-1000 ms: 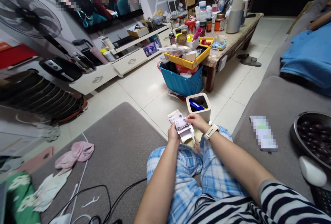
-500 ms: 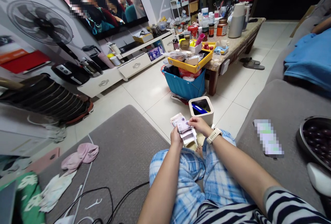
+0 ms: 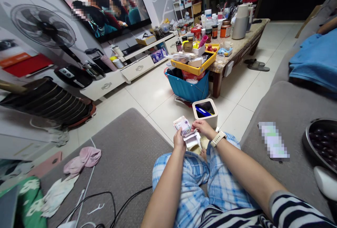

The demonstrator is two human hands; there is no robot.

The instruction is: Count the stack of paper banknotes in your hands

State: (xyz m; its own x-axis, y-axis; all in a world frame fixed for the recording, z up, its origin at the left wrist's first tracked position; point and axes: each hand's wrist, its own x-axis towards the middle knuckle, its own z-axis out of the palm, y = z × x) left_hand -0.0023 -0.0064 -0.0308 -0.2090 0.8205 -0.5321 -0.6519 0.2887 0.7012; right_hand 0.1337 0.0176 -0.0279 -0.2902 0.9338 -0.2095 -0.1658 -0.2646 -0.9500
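Note:
My left hand [image 3: 179,140] is closed around the near left edge of a small stack of printed paper notes [image 3: 183,126] that look like banknotes, held above my knees. One shows a large figure 5. My right hand [image 3: 202,127], with a pale watch strap [image 3: 218,138] at the wrist, pinches the right edge of a note at the stack; its fingertips partly cover that edge. Just below the notes is a white paper-like piece [image 3: 192,141], and I cannot tell whether it belongs to the stack. Beyond my right hand stands a white bin [image 3: 214,119] with something blue inside.
A blue basket [image 3: 187,89] with a yellow tray [image 3: 188,67] on top stands by the cluttered table [image 3: 239,50]. Cables [image 3: 131,195] and a pink cloth [image 3: 83,160] lie on the grey sofa to the left. A bowl of dark round fruit [image 3: 322,143] sits at right.
The top of the stack looks different: a note with a large 5 now shows where another face was. My right fingers have shifted slightly at its edge. My left hand has hardly moved.

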